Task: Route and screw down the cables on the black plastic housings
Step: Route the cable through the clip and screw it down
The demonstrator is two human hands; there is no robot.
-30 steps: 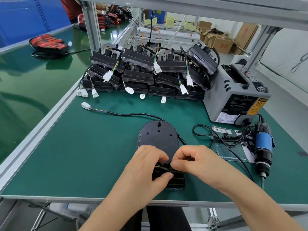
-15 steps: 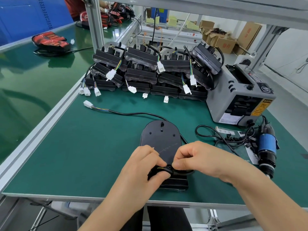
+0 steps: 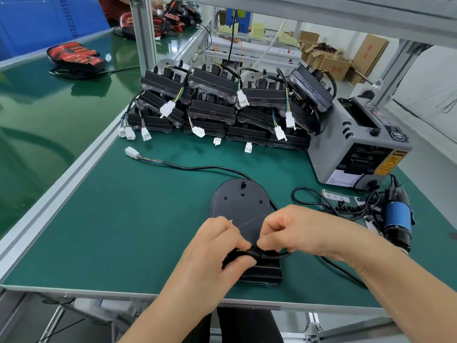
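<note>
At the near edge of the table [image 3: 111, 231], the left hand [image 3: 217, 246] and right hand [image 3: 304, 231] meet over the near end of the black plastic housing [image 3: 241, 211], which lies flat just inside the front rail. Both sets of fingers are curled tight. Thumb and forefinger of each hand pinch the same short run of cable [image 3: 202, 167] where it crosses the housing; what lies under them is hidden. Risk one: no fastener is visibly in place, so letting go to reach the electric screwdriver [image 3: 398, 219], lying on the table to the right, would likely let the stiff cable spring out of its route. Risk two: a sharp bend forced at the pinch could kink the sheath or trap the coloured wires. Risk three: pressure so close to the front rail could slide the housing off the table. Risk four: the free length runs away leftward to a white connector [image 3: 131, 152], and a tug there would undo the routing. Containers: the grey dispenser [image 3: 358, 149] farther back shows a dark mouth, contents not discernible. To its left sits the stack of housings [image 3: 215, 105], connectors dangling. Farthest are open cardboard boxes [image 3: 331, 65]; one holds dark items, unidentifiable.
</note>
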